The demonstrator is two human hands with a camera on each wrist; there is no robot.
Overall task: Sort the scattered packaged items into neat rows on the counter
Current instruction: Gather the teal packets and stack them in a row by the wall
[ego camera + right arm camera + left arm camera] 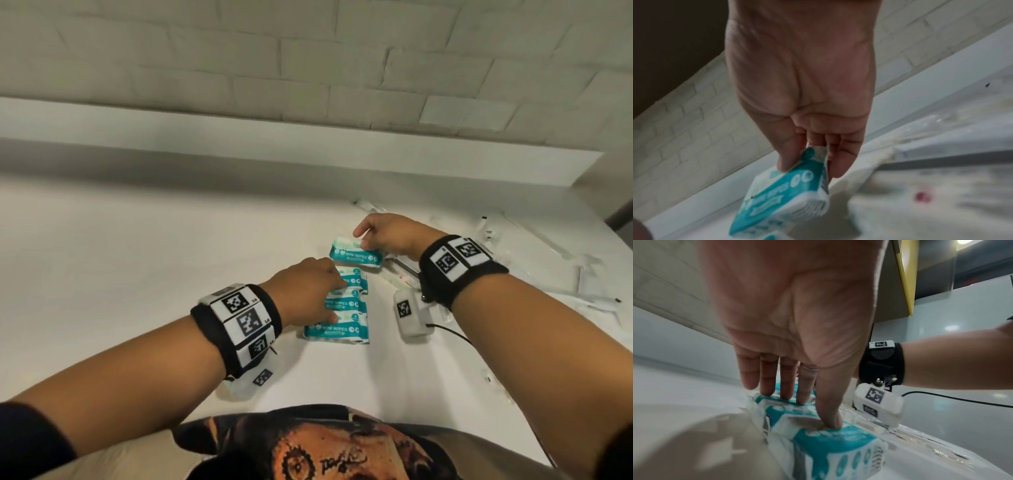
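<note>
Three teal and white mini wipes packs (344, 310) lie in a column on the white counter (137, 257). My left hand (308, 291) rests on them with straight fingers (785, 379); its thumb presses the nearest pack (830, 444). A fourth wipes pack (356, 257) sits at the far end of the column, tilted slightly. My right hand (383, 233) pinches its right end between thumb and fingers (787, 157), and the pack (783, 194) hangs just above the counter.
Clear plastic-wrapped items (548, 250) lie scattered over the right side of the counter, reaching under my right wrist. A low white ledge (239, 137) and a brick wall (308, 51) back the counter. The counter's right edge (613, 233) is close.
</note>
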